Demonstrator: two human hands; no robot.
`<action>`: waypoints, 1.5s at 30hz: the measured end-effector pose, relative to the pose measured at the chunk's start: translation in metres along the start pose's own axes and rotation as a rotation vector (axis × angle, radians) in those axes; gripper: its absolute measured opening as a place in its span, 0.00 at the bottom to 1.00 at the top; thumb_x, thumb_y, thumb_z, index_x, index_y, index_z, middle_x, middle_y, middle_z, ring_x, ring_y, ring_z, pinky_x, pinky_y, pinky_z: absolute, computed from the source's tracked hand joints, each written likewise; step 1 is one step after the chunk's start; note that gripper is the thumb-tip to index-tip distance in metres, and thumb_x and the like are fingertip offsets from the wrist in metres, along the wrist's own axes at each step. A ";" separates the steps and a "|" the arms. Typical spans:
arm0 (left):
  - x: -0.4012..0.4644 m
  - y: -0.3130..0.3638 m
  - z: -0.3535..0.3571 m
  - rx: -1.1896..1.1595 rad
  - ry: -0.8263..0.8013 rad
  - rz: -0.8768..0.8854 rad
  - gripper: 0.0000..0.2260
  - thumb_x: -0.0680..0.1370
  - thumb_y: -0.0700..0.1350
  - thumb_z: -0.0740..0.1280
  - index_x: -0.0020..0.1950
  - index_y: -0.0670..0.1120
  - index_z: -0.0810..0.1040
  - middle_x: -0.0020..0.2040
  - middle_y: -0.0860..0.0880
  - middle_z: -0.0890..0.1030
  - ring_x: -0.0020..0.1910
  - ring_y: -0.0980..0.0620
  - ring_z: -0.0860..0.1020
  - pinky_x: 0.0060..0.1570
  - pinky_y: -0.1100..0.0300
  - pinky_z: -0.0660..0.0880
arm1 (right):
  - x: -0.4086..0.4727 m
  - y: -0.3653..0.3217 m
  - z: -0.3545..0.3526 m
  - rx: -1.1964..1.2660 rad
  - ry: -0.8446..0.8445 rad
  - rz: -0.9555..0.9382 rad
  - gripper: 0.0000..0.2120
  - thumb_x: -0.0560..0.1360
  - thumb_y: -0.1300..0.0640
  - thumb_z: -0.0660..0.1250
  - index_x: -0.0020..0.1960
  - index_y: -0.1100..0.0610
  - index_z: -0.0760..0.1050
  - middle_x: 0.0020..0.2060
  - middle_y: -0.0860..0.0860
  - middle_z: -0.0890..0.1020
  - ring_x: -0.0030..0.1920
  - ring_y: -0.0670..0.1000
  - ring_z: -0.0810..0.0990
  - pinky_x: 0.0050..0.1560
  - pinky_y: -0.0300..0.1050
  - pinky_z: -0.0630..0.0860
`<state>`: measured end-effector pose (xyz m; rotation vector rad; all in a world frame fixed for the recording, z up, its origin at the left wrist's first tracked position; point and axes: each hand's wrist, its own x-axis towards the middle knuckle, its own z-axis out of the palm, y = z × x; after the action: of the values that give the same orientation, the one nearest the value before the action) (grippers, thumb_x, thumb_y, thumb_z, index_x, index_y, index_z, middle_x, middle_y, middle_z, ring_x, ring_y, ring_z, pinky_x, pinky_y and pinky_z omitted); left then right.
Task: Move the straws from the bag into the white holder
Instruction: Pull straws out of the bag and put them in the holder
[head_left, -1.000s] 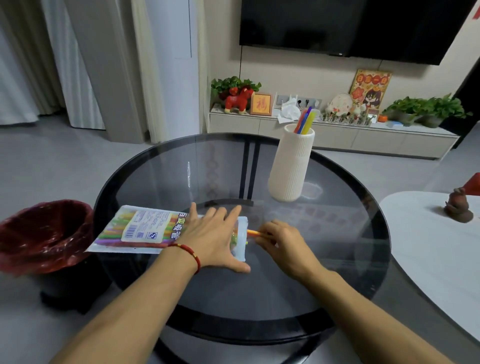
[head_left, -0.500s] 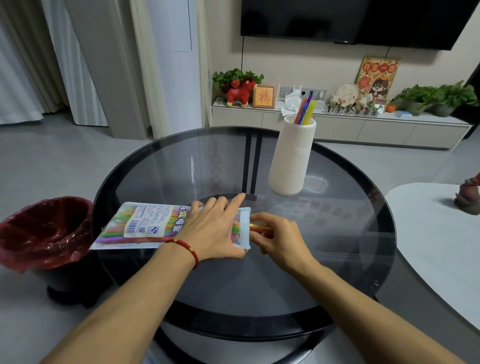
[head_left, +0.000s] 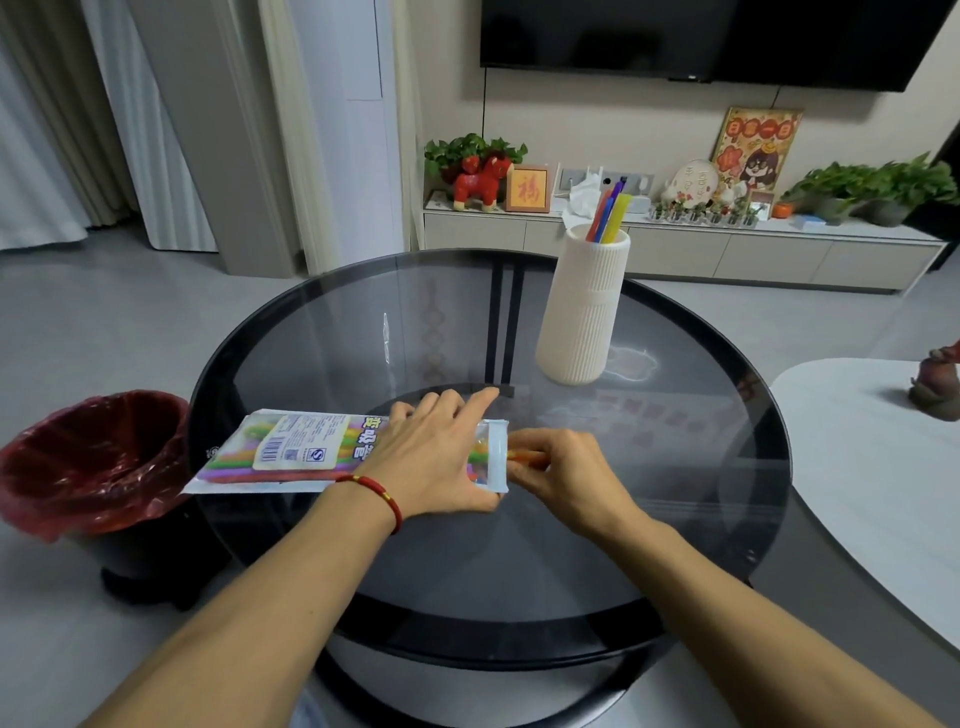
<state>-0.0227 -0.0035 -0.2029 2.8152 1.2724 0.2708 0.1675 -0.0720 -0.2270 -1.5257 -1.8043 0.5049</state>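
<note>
A flat plastic bag of coloured straws (head_left: 291, 451) lies on the round glass table (head_left: 675, 467), its open end pointing right. My left hand (head_left: 441, 457) lies flat on the bag's right part, fingers spread, pressing it down. My right hand (head_left: 561, 475) is at the bag's mouth, its fingertips pinched on the end of an orange straw (head_left: 525, 457) that sticks out of the bag. The ribbed white holder (head_left: 584, 312) stands upright at the far side of the table with three straws (head_left: 609, 212) in it, red, blue and yellow.
A bin with a red liner (head_left: 88, 462) stands on the floor left of the table. A white table (head_left: 883, 467) with a small brown figure (head_left: 935, 384) is at the right. A low cabinet with plants and ornaments runs along the far wall.
My right hand has moved left, closer to the bag's mouth, still pinching the orange straw. The left hand stays flat on the bag. The camera has tilted slightly.
</note>
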 end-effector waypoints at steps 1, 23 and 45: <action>0.000 -0.001 0.000 0.003 0.001 0.001 0.46 0.65 0.71 0.65 0.78 0.57 0.53 0.61 0.51 0.71 0.61 0.47 0.71 0.60 0.45 0.68 | 0.001 0.001 -0.002 0.022 0.023 0.006 0.13 0.77 0.52 0.75 0.61 0.52 0.86 0.39 0.37 0.86 0.38 0.36 0.83 0.42 0.31 0.79; 0.001 0.006 0.003 0.039 -0.105 -0.026 0.13 0.81 0.59 0.56 0.61 0.53 0.68 0.70 0.50 0.67 0.70 0.47 0.64 0.70 0.32 0.57 | -0.026 0.035 -0.102 0.612 -0.031 0.338 0.15 0.71 0.52 0.80 0.53 0.59 0.88 0.38 0.60 0.87 0.36 0.53 0.84 0.40 0.40 0.82; 0.002 0.026 0.004 0.019 -0.043 0.014 0.13 0.83 0.54 0.52 0.63 0.50 0.67 0.70 0.50 0.67 0.71 0.48 0.64 0.73 0.33 0.53 | 0.000 -0.016 0.006 0.917 0.256 0.447 0.12 0.80 0.55 0.70 0.50 0.65 0.82 0.32 0.57 0.81 0.30 0.49 0.78 0.33 0.39 0.77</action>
<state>-0.0014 -0.0188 -0.2036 2.8302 1.2537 0.1987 0.1522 -0.0748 -0.2194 -1.2196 -0.8064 1.1048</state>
